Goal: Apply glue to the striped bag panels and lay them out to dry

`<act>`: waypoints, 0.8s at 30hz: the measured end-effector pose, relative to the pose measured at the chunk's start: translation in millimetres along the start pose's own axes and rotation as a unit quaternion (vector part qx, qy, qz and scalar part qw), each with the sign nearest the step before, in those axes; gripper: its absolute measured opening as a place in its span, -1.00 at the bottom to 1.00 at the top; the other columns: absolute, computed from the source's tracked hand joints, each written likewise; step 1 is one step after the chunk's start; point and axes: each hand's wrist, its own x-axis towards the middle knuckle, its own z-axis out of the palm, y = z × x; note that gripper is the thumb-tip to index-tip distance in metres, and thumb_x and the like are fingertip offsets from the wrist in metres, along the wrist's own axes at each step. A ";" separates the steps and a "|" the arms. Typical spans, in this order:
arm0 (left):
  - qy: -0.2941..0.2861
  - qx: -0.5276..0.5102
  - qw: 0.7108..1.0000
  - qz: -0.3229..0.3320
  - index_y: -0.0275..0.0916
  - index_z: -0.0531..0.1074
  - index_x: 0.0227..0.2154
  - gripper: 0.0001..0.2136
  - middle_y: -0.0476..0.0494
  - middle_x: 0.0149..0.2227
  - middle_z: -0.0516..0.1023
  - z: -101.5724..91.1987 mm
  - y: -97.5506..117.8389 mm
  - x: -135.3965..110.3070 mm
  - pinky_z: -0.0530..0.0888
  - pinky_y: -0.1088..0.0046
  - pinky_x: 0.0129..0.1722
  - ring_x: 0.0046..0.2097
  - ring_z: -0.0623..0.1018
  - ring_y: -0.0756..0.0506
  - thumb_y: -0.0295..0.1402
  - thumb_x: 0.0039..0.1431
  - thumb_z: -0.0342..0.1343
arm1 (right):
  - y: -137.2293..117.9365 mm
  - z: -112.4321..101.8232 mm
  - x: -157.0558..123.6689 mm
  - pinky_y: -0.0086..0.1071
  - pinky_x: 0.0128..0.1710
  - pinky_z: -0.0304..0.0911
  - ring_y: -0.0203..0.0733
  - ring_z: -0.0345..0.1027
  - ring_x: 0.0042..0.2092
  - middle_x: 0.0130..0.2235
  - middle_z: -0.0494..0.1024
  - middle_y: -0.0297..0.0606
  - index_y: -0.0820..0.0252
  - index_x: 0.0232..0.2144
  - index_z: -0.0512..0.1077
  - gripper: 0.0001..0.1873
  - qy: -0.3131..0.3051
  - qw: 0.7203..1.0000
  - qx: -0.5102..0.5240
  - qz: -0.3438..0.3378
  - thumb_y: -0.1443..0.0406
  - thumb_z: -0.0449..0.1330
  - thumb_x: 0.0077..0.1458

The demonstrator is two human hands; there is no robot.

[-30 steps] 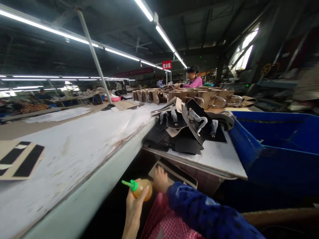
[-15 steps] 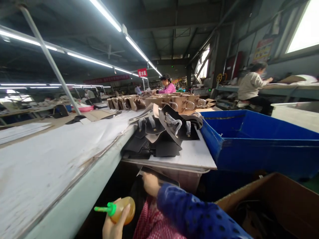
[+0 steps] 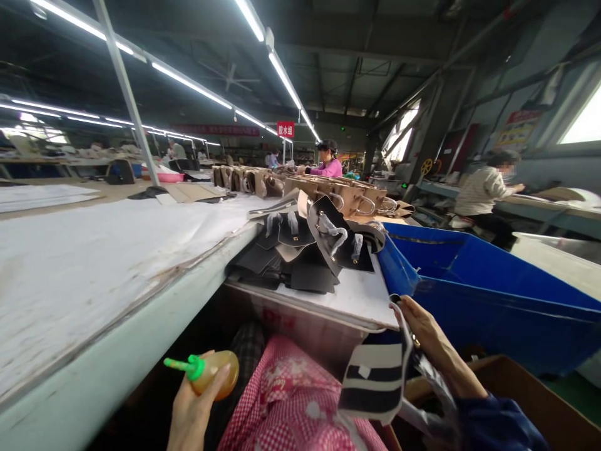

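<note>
My left hand (image 3: 191, 404) is closed around a squeeze bottle (image 3: 224, 374) of amber liquid with a green nozzle that points left. At the right, my right hand (image 3: 428, 327) grips the upper edge of a bag panel (image 3: 374, 378). The panel hangs over my lap with its pale side and dark stripes showing. A plastic-wrapped handle (image 3: 434, 418) trails from it on the right. On a white board ahead of me lies a pile of black bag panels (image 3: 307, 275), several with wrapped handles and gold-coloured rings.
A long white-covered table (image 3: 107, 275) runs along the left. Blue bins (image 3: 498, 313) and an open cardboard box (image 3: 511, 382) stand at the right. Rows of tan bags (image 3: 323, 188) sit beyond the pile. One person (image 3: 331, 166) is behind them; another (image 3: 483, 188) works far right.
My right hand has moved from beneath the board's front edge to the right, now holding up the bag panel with its handle. The bottle in my left hand has shifted slightly left.
</note>
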 end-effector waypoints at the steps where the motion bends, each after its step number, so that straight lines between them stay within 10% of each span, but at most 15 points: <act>1: -0.004 0.005 1.000 -0.003 -0.24 0.50 -0.04 -0.51 -0.15 -0.23 0.64 0.3 0.7 -1.0 0.50 -0.03 0.15 -0.19 0.68 -0.23 -0.23 -0.08 0.42 | 5.9 -3.2 2.7 -0.32 -0.42 0.27 -0.14 0.33 -0.43 -0.50 0.44 -0.33 0.07 -0.39 0.40 -0.47 -0.007 0.999 -0.035 -0.001 -0.23 0.04 0.15; 12: -0.002 0.044 0.999 -0.006 -0.23 0.50 -0.05 -0.42 -0.17 -0.26 0.64 1.3 6.1 -6.1 0.57 0.12 -0.01 -0.23 0.67 -0.24 -0.08 -0.14 0.41 | 43.0 32.1 53.6 -0.16 -0.09 0.43 -0.19 0.48 -0.21 -0.19 0.56 -0.26 0.22 0.01 0.43 -0.66 -0.130 0.956 -0.261 -0.005 0.10 0.13 0.36; 24: -0.011 0.050 0.999 -0.003 -0.24 0.47 -0.05 -0.33 -0.19 -0.22 0.63 3.0 -2.1 -6.1 0.53 0.05 0.02 -0.21 0.64 -0.25 0.00 -0.25 0.38 | 28.1 54.3 51.2 -0.11 0.01 0.43 -0.12 0.48 -0.03 -0.03 0.56 -0.18 0.19 -0.08 0.49 -0.73 -0.177 0.884 -0.432 0.026 0.14 0.21 0.33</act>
